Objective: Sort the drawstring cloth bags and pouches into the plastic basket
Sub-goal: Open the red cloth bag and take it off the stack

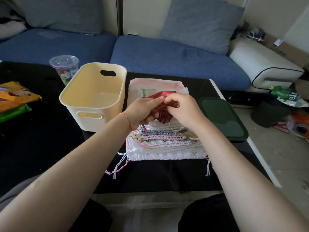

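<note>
Red satin pouch [161, 104] held just above the stack of drawstring bags [164, 144], right of the cream plastic basket [93, 97], which looks bare inside. Left hand [142, 111] and right hand [182, 109] both have fingers curled, pinching the pouch's gathered fabric. Judgement: keep the trailing cord clear of the stack, lift, carry left over the rim, lay flat. All on the dark tabletop [167, 178].

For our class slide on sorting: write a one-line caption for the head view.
Both hands pinch a red pouch above the bag stack, beside the empty basket.
</note>
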The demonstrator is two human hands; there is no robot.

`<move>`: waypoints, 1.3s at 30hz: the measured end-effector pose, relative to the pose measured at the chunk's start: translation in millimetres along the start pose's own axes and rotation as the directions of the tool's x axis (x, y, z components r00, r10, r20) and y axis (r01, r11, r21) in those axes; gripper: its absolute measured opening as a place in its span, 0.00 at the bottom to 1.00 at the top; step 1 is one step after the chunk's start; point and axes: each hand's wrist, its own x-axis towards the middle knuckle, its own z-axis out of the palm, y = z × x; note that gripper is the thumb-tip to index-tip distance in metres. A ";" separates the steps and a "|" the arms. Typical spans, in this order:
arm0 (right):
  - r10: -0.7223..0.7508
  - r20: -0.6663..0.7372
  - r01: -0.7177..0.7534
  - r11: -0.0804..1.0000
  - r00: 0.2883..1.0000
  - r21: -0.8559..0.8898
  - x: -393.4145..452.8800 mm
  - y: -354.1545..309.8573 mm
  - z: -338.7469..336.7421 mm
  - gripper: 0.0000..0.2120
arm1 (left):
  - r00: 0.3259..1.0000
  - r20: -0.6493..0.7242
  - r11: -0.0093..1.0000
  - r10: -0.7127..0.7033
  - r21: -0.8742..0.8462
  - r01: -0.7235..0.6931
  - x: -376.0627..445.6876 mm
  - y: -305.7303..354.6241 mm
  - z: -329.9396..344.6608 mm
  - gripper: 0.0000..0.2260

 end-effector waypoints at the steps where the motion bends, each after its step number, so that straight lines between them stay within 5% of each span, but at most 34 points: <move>1: -0.001 0.011 0.001 1.000 1.000 -0.009 -0.1 0.1 0.4 0.12 | 1.000 -0.004 1.000 0.016 -0.026 -0.016 0.1 -2.1 0.0 0.13; 6: 0.071 0.033 -0.069 0.997 0.997 -0.038 -0.7 0.6 -0.9 0.06 | 0.971 -0.213 0.986 0.105 -0.101 -0.129 10.3 -9.0 -4.6 0.11; 9: 0.130 0.022 -0.130 0.991 0.991 -0.001 -0.2 2.3 -1.5 0.05 | 0.983 -0.170 0.991 0.072 -0.102 -0.091 11.3 -6.2 -3.7 0.12; 12: 0.210 0.032 -0.212 0.958 0.977 0.195 -0.3 2.5 -5.1 0.02 | 0.992 -0.088 0.987 0.087 0.144 -0.074 8.2 -7.8 -1.2 0.20; 18: 0.269 -0.118 -0.254 0.959 0.956 0.122 2.5 12.0 -13.9 0.09 | 0.969 -0.105 0.891 0.222 0.424 -0.158 7.2 -12.8 -5.0 0.07; 21: 0.267 -0.152 -0.253 0.962 0.952 0.107 2.8 10.8 -16.5 0.08 | 0.971 -0.104 0.914 0.216 0.372 -0.164 6.4 -11.2 -4.9 0.06; 23: 0.272 -0.011 -0.267 0.952 0.962 0.149 0.3 5.8 -17.6 0.03 | 0.974 -0.111 0.944 0.197 0.291 -0.157 6.4 -9.9 -3.7 0.06; 26: 0.282 0.178 -0.290 0.957 0.943 0.016 -3.8 1.3 -9.7 0.10 | 0.987 -0.072 0.974 0.142 0.191 -0.126 3.0 -6.4 -1.0 0.07; 30: 0.305 0.129 -0.322 0.936 0.944 0.141 -2.1 4.8 2.0 0.06 | 0.986 -0.112 0.984 0.121 0.142 -0.104 2.9 -6.3 1.4 0.09; 35: 0.466 0.125 -0.464 0.742 0.876 0.484 3.5 7.9 -0.7 0.06 | 0.971 -0.237 0.979 -0.011 -0.201 -0.038 8.0 -4.2 1.0 0.11; 39: 0.535 0.237 -0.498 0.419 0.811 0.759 4.7 9.9 -9.1 0.13 | 0.975 -0.221 0.997 0.002 -0.071 -0.018 10.8 -11.5 -1.3 0.12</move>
